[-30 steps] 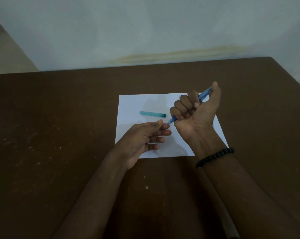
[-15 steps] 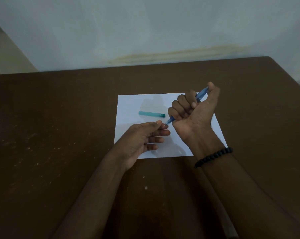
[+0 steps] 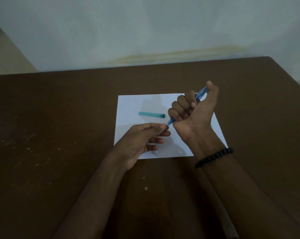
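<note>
My right hand [image 3: 195, 114] grips a blue pen [image 3: 200, 94] in a fist above a white sheet of paper [image 3: 133, 104], thumb on the pen's upper end. The pen's lower tip points down-left and pokes out below the fist. My left hand [image 3: 144, 140] pinches that tip between thumb and forefinger, its other fingers loosely curled. A teal pen cap [image 3: 151, 114] lies flat on the paper, left of the fist and apart from both hands.
The paper lies on a dark brown table [image 3: 50, 135] whose far edge meets a pale wall [image 3: 145, 31]. A black bead bracelet [image 3: 214, 156] circles my right wrist. The table's right corner is at the upper right.
Hardly anything differs. My right fist with the pen has dipped slightly and the left fingertips stay at the pen's tip. The cap has not moved.
</note>
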